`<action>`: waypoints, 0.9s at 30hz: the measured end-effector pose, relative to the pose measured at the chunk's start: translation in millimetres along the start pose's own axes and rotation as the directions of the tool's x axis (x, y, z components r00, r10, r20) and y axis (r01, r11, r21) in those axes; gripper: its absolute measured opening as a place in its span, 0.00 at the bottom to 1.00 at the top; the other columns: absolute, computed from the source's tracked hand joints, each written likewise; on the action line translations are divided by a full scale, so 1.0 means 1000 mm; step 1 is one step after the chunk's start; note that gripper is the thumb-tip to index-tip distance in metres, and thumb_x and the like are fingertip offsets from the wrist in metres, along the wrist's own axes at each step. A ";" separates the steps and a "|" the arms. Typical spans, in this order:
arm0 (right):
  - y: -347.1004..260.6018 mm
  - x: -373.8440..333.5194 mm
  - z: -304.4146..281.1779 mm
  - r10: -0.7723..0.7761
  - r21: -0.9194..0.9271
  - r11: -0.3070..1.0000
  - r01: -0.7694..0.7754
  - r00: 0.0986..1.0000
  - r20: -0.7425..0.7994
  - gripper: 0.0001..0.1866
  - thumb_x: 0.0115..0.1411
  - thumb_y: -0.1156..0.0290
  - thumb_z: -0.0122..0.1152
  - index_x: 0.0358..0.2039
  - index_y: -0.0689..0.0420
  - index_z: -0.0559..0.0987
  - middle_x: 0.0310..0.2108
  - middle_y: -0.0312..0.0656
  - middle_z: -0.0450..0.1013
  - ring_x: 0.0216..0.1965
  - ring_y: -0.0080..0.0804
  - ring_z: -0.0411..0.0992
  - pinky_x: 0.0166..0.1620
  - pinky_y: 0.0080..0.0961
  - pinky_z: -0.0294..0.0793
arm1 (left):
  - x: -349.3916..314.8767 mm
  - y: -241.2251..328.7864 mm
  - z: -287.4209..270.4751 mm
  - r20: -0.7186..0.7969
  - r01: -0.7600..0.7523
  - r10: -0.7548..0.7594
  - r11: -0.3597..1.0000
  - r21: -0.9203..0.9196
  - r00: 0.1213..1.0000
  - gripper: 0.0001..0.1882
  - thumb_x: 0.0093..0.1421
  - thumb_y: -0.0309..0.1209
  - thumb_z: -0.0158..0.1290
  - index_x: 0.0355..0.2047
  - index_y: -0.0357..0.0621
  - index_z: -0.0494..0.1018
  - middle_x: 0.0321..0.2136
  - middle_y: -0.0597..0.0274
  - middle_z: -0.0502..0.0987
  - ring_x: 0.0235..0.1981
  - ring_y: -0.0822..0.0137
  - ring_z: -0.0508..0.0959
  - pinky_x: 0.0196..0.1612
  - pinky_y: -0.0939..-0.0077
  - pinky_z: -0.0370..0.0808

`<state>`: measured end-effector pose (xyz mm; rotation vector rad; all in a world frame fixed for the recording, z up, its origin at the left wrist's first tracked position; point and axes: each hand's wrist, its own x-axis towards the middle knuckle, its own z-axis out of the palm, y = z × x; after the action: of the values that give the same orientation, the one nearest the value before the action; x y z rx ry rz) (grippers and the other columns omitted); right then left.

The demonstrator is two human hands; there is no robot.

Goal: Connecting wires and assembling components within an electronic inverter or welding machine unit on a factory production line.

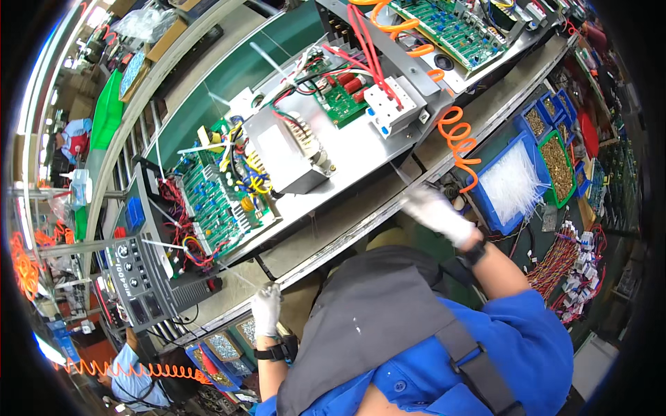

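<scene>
My left hand (266,310), in a white glove, is closed at the bench's front edge. It pinches a thin white cable tie (244,276) that points toward the grey front panel (142,270). My right hand (433,208), also gloved and blurred by motion, is over the bench edge beside the blue bin of white cable ties (513,184). A faint white strand (404,177) sticks out from its fingertips. Between and beyond both hands lies an open metal chassis (361,149) with a grey transformer (288,156), a green circuit board (211,201) and a white breaker block (392,104).
An orange coiled hose (458,142) hangs by the chassis's right end. Bins of small screws (558,163) and bundles of wired connectors (572,267) sit at the right. A second chassis with a green board (451,28) lies farther back. Another person (132,378) works at lower left.
</scene>
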<state>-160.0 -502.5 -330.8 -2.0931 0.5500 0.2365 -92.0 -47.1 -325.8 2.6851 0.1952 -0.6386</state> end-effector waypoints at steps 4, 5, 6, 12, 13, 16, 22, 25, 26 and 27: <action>0.061 0.093 0.115 -0.107 0.027 0.994 0.109 0.848 0.519 0.29 0.69 0.46 0.49 0.48 0.63 0.80 0.44 0.59 0.78 0.48 0.58 0.75 0.53 0.45 0.72 | -0.013 0.027 0.000 0.098 -0.068 0.063 0.996 0.051 0.993 0.17 0.65 0.42 0.53 0.46 0.45 0.80 0.28 0.49 0.82 0.31 0.53 0.83 0.38 0.63 0.77; 0.067 0.117 0.133 0.005 0.035 0.999 -0.033 0.795 0.607 0.29 0.69 0.47 0.48 0.49 0.63 0.79 0.46 0.60 0.77 0.49 0.59 0.75 0.55 0.46 0.71 | -0.015 0.032 -0.005 0.107 -0.073 0.068 0.996 0.042 0.992 0.18 0.65 0.42 0.53 0.47 0.46 0.80 0.28 0.49 0.82 0.32 0.53 0.83 0.39 0.63 0.77; 0.069 0.131 0.154 -0.282 0.030 0.959 0.282 0.937 0.206 0.25 0.70 0.53 0.46 0.51 0.62 0.77 0.48 0.60 0.76 0.49 0.60 0.74 0.57 0.47 0.70 | -0.017 0.038 -0.009 0.133 0.014 -0.013 1.000 -0.002 0.991 0.18 0.66 0.42 0.52 0.49 0.45 0.79 0.29 0.50 0.82 0.31 0.56 0.83 0.38 0.66 0.77; 0.034 0.151 0.160 -0.015 -0.045 0.999 0.016 1.000 0.012 0.18 0.63 0.64 0.49 0.48 0.59 0.78 0.48 0.56 0.77 0.49 0.58 0.74 0.54 0.49 0.73 | -0.024 0.081 -0.030 0.216 0.023 0.093 0.877 -0.479 0.972 0.12 0.68 0.30 0.52 0.48 0.39 0.78 0.28 0.69 0.76 0.25 0.81 0.71 0.27 0.85 0.64; 0.024 0.134 0.146 -0.113 -0.092 0.988 0.124 0.987 0.113 0.18 0.63 0.61 0.51 0.48 0.57 0.80 0.48 0.56 0.77 0.49 0.57 0.75 0.54 0.48 0.73 | -0.022 0.092 -0.031 0.198 -0.048 0.177 0.850 -0.525 0.964 0.12 0.68 0.31 0.53 0.48 0.39 0.78 0.28 0.69 0.76 0.25 0.82 0.70 0.26 0.86 0.63; -0.018 0.051 0.117 -0.456 0.389 0.872 0.297 0.783 0.423 0.31 0.71 0.47 0.49 0.59 0.63 0.73 0.55 0.55 0.73 0.58 0.49 0.70 0.63 0.37 0.67 | -0.016 0.132 -0.032 0.063 -0.262 0.358 0.782 -0.565 0.932 0.14 0.71 0.34 0.48 0.46 0.38 0.78 0.20 0.71 0.74 0.17 0.83 0.66 0.21 0.87 0.61; -0.053 -0.049 0.095 -0.380 0.460 0.854 0.245 0.896 0.228 0.24 0.73 0.55 0.47 0.59 0.63 0.68 0.45 0.53 0.75 0.45 0.41 0.73 0.48 0.37 0.74 | -0.023 0.232 0.025 0.109 -0.223 0.696 0.369 -0.902 0.710 0.24 0.71 0.43 0.49 0.52 0.31 0.71 0.23 0.69 0.72 0.14 0.84 0.59 0.19 0.88 0.57; -0.018 -0.076 0.060 -0.193 0.436 0.893 0.111 0.970 0.149 0.17 0.72 0.64 0.48 0.56 0.60 0.71 0.38 0.45 0.76 0.37 0.32 0.75 0.39 0.29 0.75 | -0.044 0.263 0.047 0.249 -0.102 0.798 0.359 -0.928 0.548 0.41 0.65 0.47 0.58 0.70 0.40 0.54 0.57 0.52 0.70 0.49 0.69 0.76 0.54 0.76 0.73; 0.000 -0.088 0.039 -0.194 0.443 0.883 0.156 0.980 0.041 0.12 0.69 0.68 0.49 0.49 0.58 0.74 0.36 0.43 0.76 0.35 0.33 0.74 0.37 0.30 0.74 | -0.044 0.270 0.048 0.225 -0.166 0.833 0.350 -0.922 0.506 0.42 0.64 0.46 0.58 0.71 0.41 0.53 0.60 0.52 0.67 0.54 0.65 0.73 0.59 0.73 0.70; 0.018 -0.100 0.017 -0.254 0.328 0.901 0.284 0.958 -0.131 0.08 0.66 0.73 0.51 0.43 0.56 0.77 0.34 0.42 0.76 0.32 0.34 0.73 0.36 0.30 0.74 | -0.045 0.275 0.047 0.209 -0.236 0.868 0.342 -0.910 0.451 0.43 0.64 0.46 0.59 0.72 0.43 0.52 0.64 0.52 0.64 0.60 0.62 0.70 0.63 0.70 0.67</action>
<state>-256.0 -467.6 -315.9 -1.8136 0.3168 -0.1056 -91.4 -320.4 -255.5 1.2717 -0.6285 -0.9369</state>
